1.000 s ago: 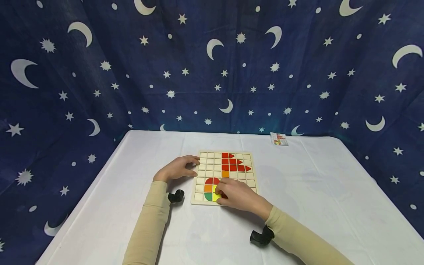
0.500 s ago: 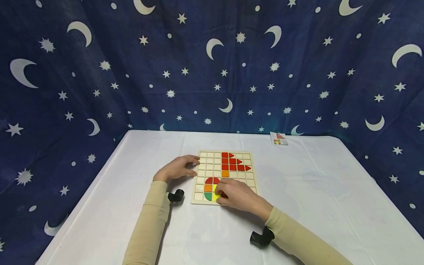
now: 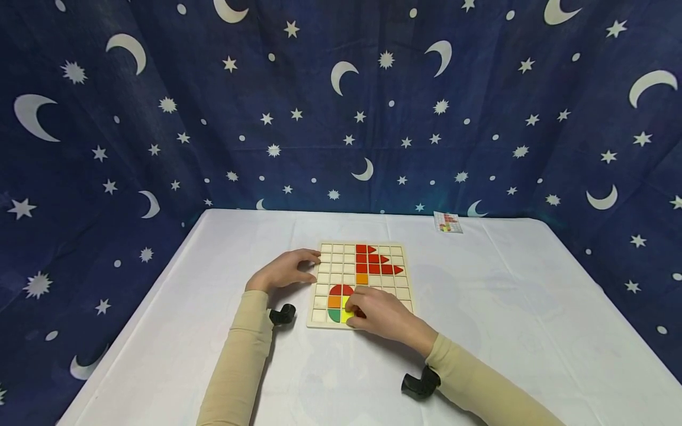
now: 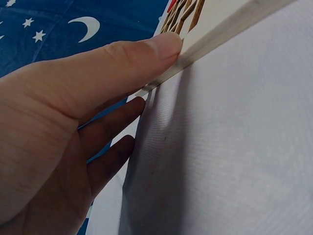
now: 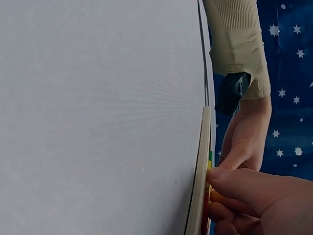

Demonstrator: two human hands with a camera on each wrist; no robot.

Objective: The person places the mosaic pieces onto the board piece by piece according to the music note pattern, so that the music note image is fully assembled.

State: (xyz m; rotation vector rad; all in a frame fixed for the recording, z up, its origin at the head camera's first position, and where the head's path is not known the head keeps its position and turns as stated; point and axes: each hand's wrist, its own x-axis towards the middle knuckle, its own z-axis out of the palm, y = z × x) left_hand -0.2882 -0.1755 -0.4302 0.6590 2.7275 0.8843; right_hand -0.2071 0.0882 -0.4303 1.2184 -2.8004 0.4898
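A wooden grid board (image 3: 318, 325) lies flat on the table, filled partly with coloured tiles. My right hand (image 3: 385, 313) is over its lower part, thumb and index finger pinching a yellow tile (image 3: 346, 317). In the right wrist view the thumb (image 5: 222, 177) sits at the board's near edge, against a yellow sliver; the other fingers curl in behind. Beside the yellow are green (image 3: 334, 316), orange (image 3: 334, 302) and rounded red (image 3: 341, 290) tiles. At the board's left side rests my left hand (image 3: 285, 271), fingers spread loosely, thumb tip (image 4: 167, 46) touching the edge.
Red tiles (image 3: 375, 259) in pointed rows fill the board's upper part, above an orange tile (image 3: 362, 278). A small pattern card (image 3: 448, 222) lies at the table's back edge. A dark blue curtain (image 3: 298, 118) with moons and stars hangs behind the white-covered table (image 3: 490, 296).
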